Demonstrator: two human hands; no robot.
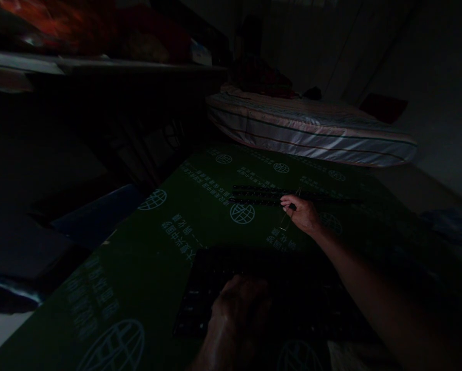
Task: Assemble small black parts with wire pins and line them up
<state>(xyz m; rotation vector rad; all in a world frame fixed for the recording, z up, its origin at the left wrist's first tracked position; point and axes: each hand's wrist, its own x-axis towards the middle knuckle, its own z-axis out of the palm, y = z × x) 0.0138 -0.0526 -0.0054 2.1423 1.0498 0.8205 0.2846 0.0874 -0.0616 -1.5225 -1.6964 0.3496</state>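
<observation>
In the dim head view a black keyboard [192, 293] lies near the front of the green table. My left hand [234, 304] rests on its left part; its fingers fade into the dark, so their pose cannot be made out. Beyond the keyboard, my right hand [298, 208] is closed in a pinch on a small item with thin wire loops [285, 226]. One loop points down towards me and another sticks up behind the fingers. The item's body is mostly hidden. Next to the right hand, several long dark strips or rows [254, 196] lie side by side across the table.
The green tabletop [149, 268] carries white globe prints and lettering. A striped mattress or cushion [311, 129] borders its far edge. At upper left stands a dark table [138, 64] with an orange-red bag [64, 26] on it. A blue surface [95, 216] sits lower left.
</observation>
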